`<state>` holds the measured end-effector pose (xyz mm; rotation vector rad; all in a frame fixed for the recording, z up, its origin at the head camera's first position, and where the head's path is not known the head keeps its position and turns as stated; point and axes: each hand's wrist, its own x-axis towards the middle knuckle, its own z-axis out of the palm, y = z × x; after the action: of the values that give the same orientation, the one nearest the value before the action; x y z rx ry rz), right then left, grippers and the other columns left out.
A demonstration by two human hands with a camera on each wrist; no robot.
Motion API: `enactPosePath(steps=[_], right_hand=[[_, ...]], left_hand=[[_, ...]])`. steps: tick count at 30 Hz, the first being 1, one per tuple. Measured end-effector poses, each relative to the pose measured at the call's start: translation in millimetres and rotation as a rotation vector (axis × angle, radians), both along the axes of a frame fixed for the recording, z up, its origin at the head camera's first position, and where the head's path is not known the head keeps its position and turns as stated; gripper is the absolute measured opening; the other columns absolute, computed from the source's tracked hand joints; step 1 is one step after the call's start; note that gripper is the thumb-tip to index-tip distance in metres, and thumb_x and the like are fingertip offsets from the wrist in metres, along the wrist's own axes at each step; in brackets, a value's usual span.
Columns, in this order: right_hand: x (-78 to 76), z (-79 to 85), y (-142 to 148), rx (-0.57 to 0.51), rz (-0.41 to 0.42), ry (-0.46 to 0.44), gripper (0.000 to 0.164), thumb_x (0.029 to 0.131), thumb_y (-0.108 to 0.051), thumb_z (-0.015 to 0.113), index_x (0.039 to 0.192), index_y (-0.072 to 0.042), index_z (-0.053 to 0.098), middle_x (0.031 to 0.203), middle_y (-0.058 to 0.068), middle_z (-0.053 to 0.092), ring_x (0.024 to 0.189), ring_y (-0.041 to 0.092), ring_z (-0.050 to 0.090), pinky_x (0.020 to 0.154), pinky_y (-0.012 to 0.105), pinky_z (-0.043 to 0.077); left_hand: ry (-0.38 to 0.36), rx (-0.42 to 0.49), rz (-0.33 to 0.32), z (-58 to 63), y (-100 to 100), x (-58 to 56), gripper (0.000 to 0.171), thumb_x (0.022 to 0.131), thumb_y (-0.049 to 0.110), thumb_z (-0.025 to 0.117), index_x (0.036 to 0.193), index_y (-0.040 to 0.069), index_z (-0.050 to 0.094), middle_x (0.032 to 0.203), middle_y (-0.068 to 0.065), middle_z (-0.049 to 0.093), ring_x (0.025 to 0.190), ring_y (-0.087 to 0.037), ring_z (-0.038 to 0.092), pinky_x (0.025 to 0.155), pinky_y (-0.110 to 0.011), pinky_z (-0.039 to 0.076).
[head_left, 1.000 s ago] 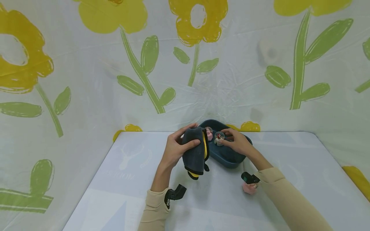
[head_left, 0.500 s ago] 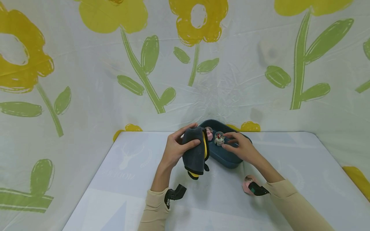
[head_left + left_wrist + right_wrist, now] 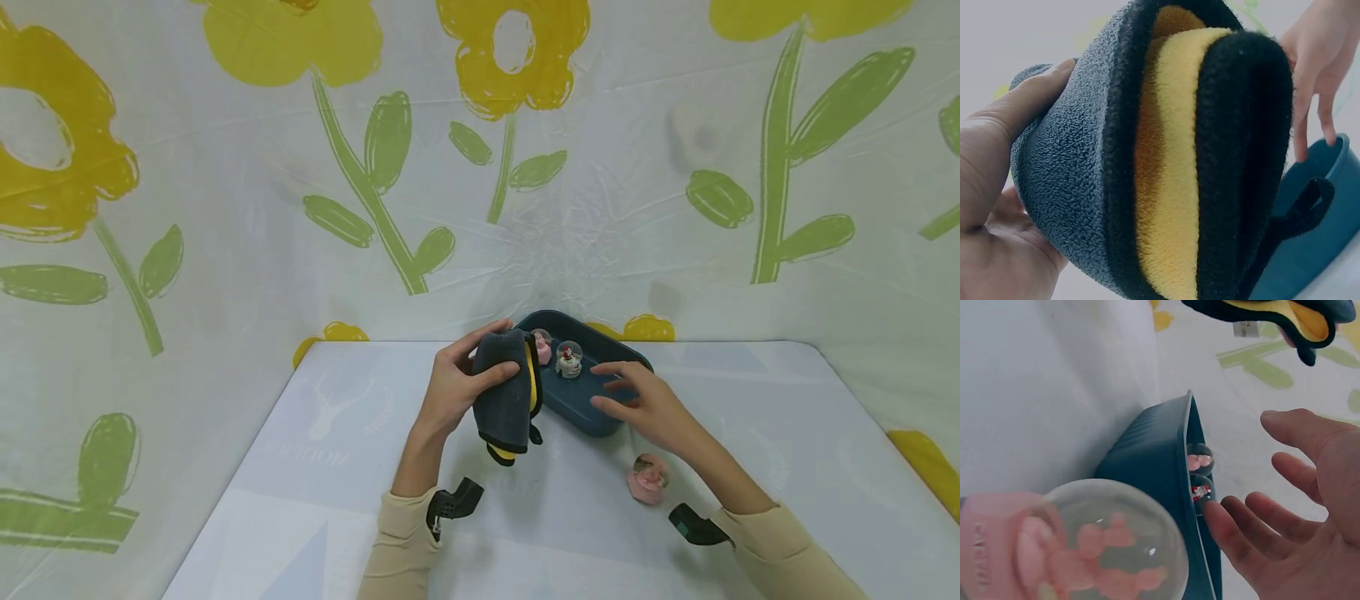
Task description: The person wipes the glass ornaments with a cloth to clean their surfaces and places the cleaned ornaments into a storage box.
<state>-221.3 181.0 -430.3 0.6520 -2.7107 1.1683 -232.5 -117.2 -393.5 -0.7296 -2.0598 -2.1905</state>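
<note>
My left hand (image 3: 448, 390) grips a folded microfiber cloth (image 3: 501, 392), grey outside and yellow inside, with black edging. A black hanging loop (image 3: 1310, 203) sticks out from it in the left wrist view. My right hand (image 3: 651, 404) hangs over the right end of a dark blue bin (image 3: 588, 423), fingers spread and holding nothing. Inside the bin stand a snow globe with a white base (image 3: 568, 363) and a pink snow globe (image 3: 542, 347), the latter partly behind the cloth. A second pink snow globe (image 3: 648, 479) sits on the table below my right hand.
The bin stands at the back of the white table (image 3: 337, 467), close to a hanging sheet (image 3: 615, 208) printed with yellow flowers. A black wrist camera (image 3: 457, 498) sits at my left sleeve, another camera (image 3: 697, 525) at my right.
My right hand has let go of the white-based snow globe in the bin and drawn back to the right. The pink globe on the table is now uncovered. My left hand stays still.
</note>
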Motion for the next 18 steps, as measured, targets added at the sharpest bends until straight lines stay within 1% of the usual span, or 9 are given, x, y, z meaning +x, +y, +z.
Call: enactPosePath(steps=[3, 6, 12, 18], right_hand=[[7.6, -0.4, 3.3, -0.003, -0.007, -0.006, 0.044, 0.091, -0.029, 0.071, 0.13, -0.013, 0.058, 0.126, 0.011, 0.059, 0.11, 0.032, 0.066, 0.078, 0.031, 0.058], [15.5, -1.2, 6.8, -0.011, -0.01, 0.003, 0.045, 0.09, -0.027, 0.072, 0.129, -0.011, 0.058, 0.124, 0.01, 0.06, 0.108, 0.031, 0.067, 0.076, 0.025, 0.057], [31.1, -6.7, 16.3, -0.031, 0.0, 0.041, 0.039, 0.089, -0.021, 0.073, 0.125, -0.012, 0.06, 0.122, 0.008, 0.064, 0.103, 0.028, 0.067, 0.075, 0.024, 0.058], [44.6, -13.5, 27.1, -0.035, 0.0, -0.002, 0.04, 0.087, -0.017, 0.075, 0.124, -0.011, 0.06, 0.121, 0.009, 0.065, 0.102, 0.025, 0.068, 0.077, 0.021, 0.057]], left_hand=[[0.0, -0.001, 0.0, -0.8, -0.2, -0.4, 0.055, 0.085, 0.007, 0.074, 0.137, 0.018, 0.059, 0.139, -0.005, 0.058, 0.095, -0.018, 0.072, 0.083, -0.035, 0.059], [0.0, -0.004, 0.003, -1.2, -0.2, -0.5, 0.055, 0.085, 0.008, 0.075, 0.137, 0.019, 0.059, 0.139, -0.005, 0.059, 0.095, -0.019, 0.072, 0.083, -0.035, 0.059], [-0.003, -0.002, 0.002, -0.6, 0.3, -0.2, 0.054, 0.086, 0.006, 0.074, 0.136, 0.019, 0.059, 0.139, -0.005, 0.059, 0.095, -0.019, 0.071, 0.084, -0.035, 0.059], [-0.006, 0.015, -0.004, 0.9, 0.5, 1.0, 0.055, 0.086, 0.002, 0.073, 0.138, 0.015, 0.058, 0.141, -0.01, 0.056, 0.095, -0.017, 0.071, 0.083, -0.034, 0.059]])
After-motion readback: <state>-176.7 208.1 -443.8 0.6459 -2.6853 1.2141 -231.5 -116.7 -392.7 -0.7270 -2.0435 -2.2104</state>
